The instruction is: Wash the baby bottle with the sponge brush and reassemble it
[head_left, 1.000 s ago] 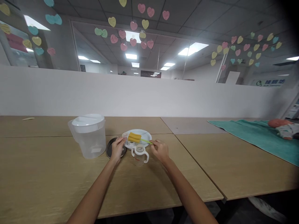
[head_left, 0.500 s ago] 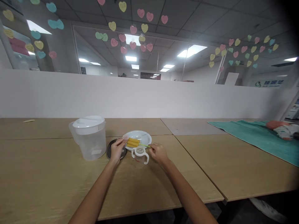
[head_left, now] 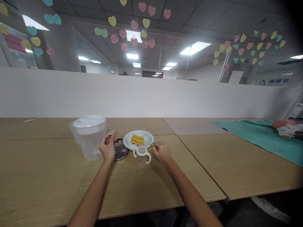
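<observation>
While the right hand (head_left: 163, 152) has its fingers clamped on the handle end, the yellow sponge brush with thin green handle (head_left: 137, 139) extends leftward, long axis crosswise, head over the round white plate (head_left: 148, 137); contact unclear. Clear bottle with white handles (head_left: 141, 159): upright, nearer right hand. Left hand (head_left: 107, 149): fingers pinching a small pale disc (head_left: 111, 132).

Left pitcher (head_left: 93, 143): translucent plastic, smooth. Tray (head_left: 122, 153): shiny metal. Plate (head_left: 149, 138): glossy, smooth. Bottle (head_left: 141, 161): clear, smooth; handles (head_left: 149, 158) plastic-looking. Brush head (head_left: 136, 139): matt sponge. Right towel (head_left: 251, 134): matt cloth. Worktop (head_left: 47, 183): wood-look, low sheen.
</observation>
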`<action>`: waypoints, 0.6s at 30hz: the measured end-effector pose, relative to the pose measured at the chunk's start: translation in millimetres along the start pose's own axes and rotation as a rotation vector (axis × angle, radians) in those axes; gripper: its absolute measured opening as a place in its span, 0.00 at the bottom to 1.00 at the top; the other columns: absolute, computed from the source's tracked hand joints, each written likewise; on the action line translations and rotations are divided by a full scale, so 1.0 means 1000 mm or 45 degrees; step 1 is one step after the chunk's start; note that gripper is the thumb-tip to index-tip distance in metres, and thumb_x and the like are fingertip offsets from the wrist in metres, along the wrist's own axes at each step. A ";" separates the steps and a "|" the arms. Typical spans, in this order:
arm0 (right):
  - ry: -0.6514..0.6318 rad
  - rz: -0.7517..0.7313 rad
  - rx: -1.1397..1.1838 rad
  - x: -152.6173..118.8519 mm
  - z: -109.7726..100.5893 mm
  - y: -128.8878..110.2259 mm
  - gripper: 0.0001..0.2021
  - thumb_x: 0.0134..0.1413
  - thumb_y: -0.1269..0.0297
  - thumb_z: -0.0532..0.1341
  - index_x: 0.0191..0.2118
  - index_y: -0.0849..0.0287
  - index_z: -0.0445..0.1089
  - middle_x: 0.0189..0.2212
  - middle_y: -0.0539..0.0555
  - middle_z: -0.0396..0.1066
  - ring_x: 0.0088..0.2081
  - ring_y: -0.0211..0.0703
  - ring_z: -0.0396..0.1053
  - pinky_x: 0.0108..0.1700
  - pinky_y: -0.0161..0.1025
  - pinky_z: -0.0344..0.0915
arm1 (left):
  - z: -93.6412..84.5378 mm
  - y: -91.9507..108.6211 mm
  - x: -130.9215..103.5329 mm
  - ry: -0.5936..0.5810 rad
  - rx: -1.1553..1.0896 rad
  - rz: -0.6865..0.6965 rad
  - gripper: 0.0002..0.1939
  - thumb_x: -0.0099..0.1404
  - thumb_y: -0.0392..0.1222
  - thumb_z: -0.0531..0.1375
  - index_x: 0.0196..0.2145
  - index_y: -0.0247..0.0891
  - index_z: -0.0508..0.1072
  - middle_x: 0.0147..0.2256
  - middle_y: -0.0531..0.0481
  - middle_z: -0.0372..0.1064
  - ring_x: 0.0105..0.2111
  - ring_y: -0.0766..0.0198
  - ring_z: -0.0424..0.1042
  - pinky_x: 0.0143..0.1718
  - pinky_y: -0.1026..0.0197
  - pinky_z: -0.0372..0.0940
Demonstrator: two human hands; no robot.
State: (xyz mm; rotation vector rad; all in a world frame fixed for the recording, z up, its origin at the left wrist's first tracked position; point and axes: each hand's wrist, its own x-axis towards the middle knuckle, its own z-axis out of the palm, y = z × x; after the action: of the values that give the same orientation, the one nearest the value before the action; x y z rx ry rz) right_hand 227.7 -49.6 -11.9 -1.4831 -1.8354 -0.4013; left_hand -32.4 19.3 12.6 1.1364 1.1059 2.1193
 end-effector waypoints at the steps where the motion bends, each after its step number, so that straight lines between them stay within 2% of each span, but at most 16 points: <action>1: -0.002 0.009 0.001 0.000 -0.001 0.000 0.13 0.49 0.72 0.52 0.33 0.59 0.74 0.25 0.51 0.71 0.27 0.35 0.65 0.29 0.31 0.52 | -0.003 -0.002 0.002 -0.016 0.115 0.012 0.24 0.49 0.55 0.62 0.38 0.34 0.70 0.32 0.47 0.70 0.25 0.66 0.69 0.21 0.66 0.63; 5: 0.011 0.077 -0.011 0.000 -0.002 0.000 0.13 0.51 0.71 0.51 0.34 0.60 0.74 0.26 0.52 0.71 0.28 0.35 0.65 0.29 0.31 0.51 | -0.014 -0.018 0.008 -0.213 0.525 -0.007 0.23 0.49 0.55 0.60 0.36 0.35 0.73 0.30 0.46 0.72 0.23 0.65 0.68 0.22 0.65 0.61; 9: -0.004 0.157 -0.047 0.000 -0.001 0.001 0.12 0.52 0.70 0.51 0.33 0.60 0.73 0.26 0.52 0.71 0.27 0.35 0.65 0.27 0.32 0.49 | -0.021 -0.036 0.010 -0.282 0.847 0.178 0.15 0.52 0.50 0.59 0.33 0.36 0.72 0.30 0.47 0.72 0.25 0.64 0.68 0.28 0.62 0.62; 11: -0.022 0.170 -0.056 0.000 -0.001 0.001 0.12 0.52 0.70 0.51 0.31 0.60 0.73 0.26 0.52 0.71 0.27 0.35 0.65 0.27 0.32 0.48 | -0.024 -0.042 0.010 -0.370 1.052 0.246 0.11 0.54 0.46 0.57 0.32 0.37 0.72 0.31 0.47 0.71 0.27 0.63 0.69 0.31 0.62 0.62; 14: -0.030 0.168 -0.053 0.000 -0.001 0.000 0.12 0.52 0.71 0.51 0.30 0.60 0.73 0.25 0.52 0.71 0.26 0.35 0.64 0.26 0.33 0.47 | -0.025 -0.044 0.008 -0.547 1.292 0.269 0.07 0.55 0.41 0.56 0.31 0.37 0.73 0.33 0.46 0.70 0.31 0.62 0.69 0.34 0.62 0.62; 18: 0.006 0.203 -0.052 0.001 -0.002 0.000 0.11 0.52 0.71 0.52 0.28 0.60 0.71 0.25 0.52 0.71 0.26 0.35 0.63 0.26 0.33 0.46 | -0.022 -0.034 0.001 -0.667 1.496 0.353 0.11 0.58 0.40 0.54 0.37 0.37 0.74 0.42 0.42 0.67 0.37 0.59 0.69 0.37 0.60 0.62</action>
State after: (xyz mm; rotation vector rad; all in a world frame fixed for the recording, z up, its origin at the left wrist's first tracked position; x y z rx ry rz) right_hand 228.8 -50.2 -9.8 -1.6417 -1.6997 -0.3659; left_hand -50.0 29.5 -23.0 2.2624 2.0284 1.0391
